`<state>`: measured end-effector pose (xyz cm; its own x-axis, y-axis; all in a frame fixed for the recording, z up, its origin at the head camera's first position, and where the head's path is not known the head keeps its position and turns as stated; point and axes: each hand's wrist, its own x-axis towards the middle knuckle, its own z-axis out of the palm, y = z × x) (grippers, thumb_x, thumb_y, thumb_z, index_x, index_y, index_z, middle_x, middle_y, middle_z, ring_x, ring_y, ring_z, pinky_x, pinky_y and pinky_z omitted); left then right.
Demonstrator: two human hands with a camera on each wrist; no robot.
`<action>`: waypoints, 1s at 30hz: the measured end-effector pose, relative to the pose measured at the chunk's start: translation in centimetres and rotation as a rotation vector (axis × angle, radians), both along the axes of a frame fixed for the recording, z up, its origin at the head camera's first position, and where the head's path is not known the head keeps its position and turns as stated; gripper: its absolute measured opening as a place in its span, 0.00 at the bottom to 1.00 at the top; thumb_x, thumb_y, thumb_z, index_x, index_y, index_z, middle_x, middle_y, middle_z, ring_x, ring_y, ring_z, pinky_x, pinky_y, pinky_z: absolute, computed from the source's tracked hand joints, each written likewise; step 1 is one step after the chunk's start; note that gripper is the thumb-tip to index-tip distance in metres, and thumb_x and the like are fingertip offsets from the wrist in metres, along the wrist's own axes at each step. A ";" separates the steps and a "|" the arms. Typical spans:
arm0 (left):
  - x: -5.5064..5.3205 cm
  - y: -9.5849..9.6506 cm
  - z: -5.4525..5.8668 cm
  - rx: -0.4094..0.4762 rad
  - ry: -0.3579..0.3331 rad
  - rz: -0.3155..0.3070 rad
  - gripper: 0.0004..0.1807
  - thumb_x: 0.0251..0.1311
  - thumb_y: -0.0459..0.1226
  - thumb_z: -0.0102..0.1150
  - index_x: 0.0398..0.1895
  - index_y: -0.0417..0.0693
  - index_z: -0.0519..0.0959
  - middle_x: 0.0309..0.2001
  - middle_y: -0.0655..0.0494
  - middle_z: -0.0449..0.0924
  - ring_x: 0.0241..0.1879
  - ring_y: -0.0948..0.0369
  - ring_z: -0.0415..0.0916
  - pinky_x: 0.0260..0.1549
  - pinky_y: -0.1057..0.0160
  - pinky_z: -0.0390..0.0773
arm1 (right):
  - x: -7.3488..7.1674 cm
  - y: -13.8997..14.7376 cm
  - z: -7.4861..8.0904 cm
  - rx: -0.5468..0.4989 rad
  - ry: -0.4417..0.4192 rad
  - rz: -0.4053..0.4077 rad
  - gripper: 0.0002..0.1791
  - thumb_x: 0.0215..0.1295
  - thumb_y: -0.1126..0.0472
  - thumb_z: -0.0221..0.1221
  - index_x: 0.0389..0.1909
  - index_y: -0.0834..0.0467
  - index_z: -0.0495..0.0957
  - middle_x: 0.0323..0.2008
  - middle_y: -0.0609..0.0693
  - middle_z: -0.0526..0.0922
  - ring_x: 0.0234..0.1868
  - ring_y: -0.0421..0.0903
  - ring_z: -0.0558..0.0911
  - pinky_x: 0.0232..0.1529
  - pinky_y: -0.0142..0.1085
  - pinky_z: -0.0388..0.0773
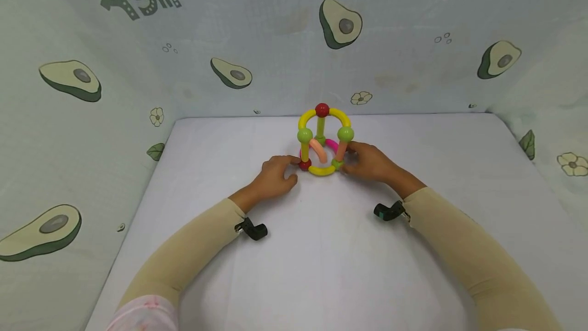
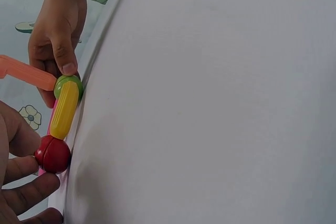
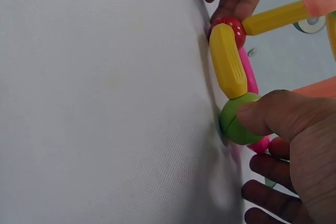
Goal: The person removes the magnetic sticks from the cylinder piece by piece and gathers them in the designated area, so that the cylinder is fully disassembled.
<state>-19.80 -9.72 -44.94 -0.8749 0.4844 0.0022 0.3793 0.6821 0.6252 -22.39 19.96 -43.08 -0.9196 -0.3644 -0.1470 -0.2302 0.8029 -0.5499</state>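
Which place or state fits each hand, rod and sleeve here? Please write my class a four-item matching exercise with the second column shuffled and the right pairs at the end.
Column 1
1. Bare left hand
2. Lower curved, ribbed yellow rod
3. Pale beige cloth sleeves
4. Bare right hand

Column 2
A. Worn on both arms
B. Fingers against a glossy red ball
C. Thumb on a glossy green ball
D. Red ball at one end, green ball at the other

Right pairs: 1-B, 2-D, 3-A, 4-C
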 end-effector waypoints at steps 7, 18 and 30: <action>0.6 0.2 0.2 0.003 0.007 -0.024 0.25 0.67 0.36 0.54 0.67 0.42 0.75 0.63 0.51 0.78 0.69 0.48 0.65 0.69 0.41 0.57 | -0.3 0.1 0.1 0.017 0.014 0.001 0.31 0.66 0.58 0.66 0.67 0.64 0.71 0.59 0.63 0.79 0.63 0.62 0.75 0.65 0.60 0.69; 1.4 0.8 0.1 -0.007 0.007 -0.044 0.25 0.67 0.36 0.56 0.67 0.42 0.75 0.62 0.52 0.79 0.67 0.50 0.67 0.67 0.41 0.58 | -0.7 0.1 0.4 0.025 0.006 -0.006 0.26 0.67 0.60 0.62 0.64 0.66 0.73 0.59 0.64 0.79 0.64 0.63 0.75 0.65 0.60 0.68; 1.9 1.5 0.3 -0.028 0.019 -0.079 0.25 0.68 0.36 0.55 0.68 0.43 0.74 0.64 0.53 0.78 0.67 0.49 0.66 0.66 0.40 0.59 | -1.3 0.3 0.4 0.022 0.044 -0.001 0.23 0.68 0.63 0.61 0.62 0.65 0.76 0.56 0.62 0.82 0.61 0.62 0.77 0.65 0.59 0.69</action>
